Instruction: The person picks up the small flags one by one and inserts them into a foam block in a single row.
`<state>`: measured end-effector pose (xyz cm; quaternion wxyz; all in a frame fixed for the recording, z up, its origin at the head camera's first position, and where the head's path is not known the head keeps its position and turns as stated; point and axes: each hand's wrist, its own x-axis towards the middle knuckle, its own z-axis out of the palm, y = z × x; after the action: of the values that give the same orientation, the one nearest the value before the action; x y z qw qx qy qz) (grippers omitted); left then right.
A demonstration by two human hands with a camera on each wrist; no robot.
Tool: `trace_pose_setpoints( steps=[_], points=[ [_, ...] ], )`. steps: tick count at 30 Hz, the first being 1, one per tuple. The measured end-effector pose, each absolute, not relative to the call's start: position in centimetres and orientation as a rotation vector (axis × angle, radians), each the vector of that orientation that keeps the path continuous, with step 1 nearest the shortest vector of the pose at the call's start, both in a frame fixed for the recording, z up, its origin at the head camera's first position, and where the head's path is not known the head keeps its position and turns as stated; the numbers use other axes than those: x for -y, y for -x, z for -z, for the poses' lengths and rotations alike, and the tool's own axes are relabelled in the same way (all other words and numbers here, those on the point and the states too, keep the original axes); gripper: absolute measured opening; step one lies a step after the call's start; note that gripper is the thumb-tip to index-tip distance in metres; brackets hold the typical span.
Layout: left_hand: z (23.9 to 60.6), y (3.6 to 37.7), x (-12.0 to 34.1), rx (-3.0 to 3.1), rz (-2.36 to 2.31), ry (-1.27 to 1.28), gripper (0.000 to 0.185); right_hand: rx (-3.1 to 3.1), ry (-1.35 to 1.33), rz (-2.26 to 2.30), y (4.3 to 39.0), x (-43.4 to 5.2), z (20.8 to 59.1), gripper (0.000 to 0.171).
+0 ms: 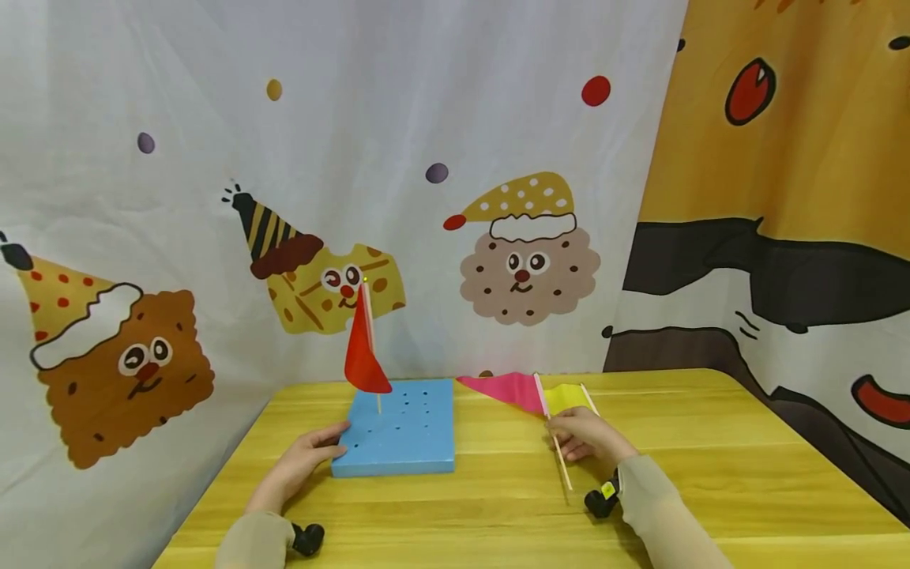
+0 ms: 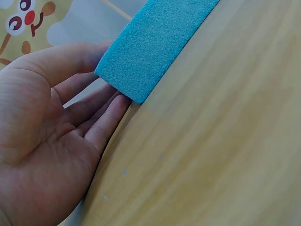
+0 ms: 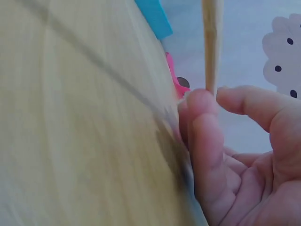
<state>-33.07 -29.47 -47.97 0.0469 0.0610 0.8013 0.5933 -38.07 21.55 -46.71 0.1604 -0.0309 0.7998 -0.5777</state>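
Note:
A blue foam block [image 1: 408,454] with several small holes lies on the table. The left hand [image 1: 307,460] holds its left edge; in the left wrist view, the thumb reaches the upper corner and a finger touches the lower corner of the block [image 2: 141,52]. Upright in the block stands a red triangular flag [image 1: 364,359] on a thin stick. Farther right, the right hand [image 1: 588,435] pinches the wooden stick [image 3: 211,47] of a pink triangular flag [image 1: 513,390] between thumb and fingers. Just behind that hand is a yellow flag [image 1: 566,397], its lower part hidden.
The wood-patterned table [image 1: 455,521] extends under both forearms. Beyond its far edge hangs a white curtain [image 1: 426,95] with cartoon prints, and an orange printed cloth [image 1: 817,158] hangs at the right. Small dark devices [image 1: 309,539] are worn at both wrists.

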Motion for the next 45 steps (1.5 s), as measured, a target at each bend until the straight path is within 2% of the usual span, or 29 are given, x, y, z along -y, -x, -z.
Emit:
trace_pose_setpoints(
  steps=[11, 20, 45],
  points=[
    [48.2, 33.3, 29.5, -2.447, -1.783, -0.198, 0.06, -2.219, 0.076, 1.739, 38.4, -21.4, 46.8, 0.052],
    [48.3, 33.1, 29.7, -2.436, -1.801, -0.185, 0.06, -2.24, 0.127, 1.8, 38.1, -21.0, 44.8, 0.049],
    [48.1, 33.2, 29.4, -2.456, -1.805, -0.166, 0.06, -2.294, 0.394, 1.805, 37.8, -19.2, 35.4, 0.05]
  ],
)
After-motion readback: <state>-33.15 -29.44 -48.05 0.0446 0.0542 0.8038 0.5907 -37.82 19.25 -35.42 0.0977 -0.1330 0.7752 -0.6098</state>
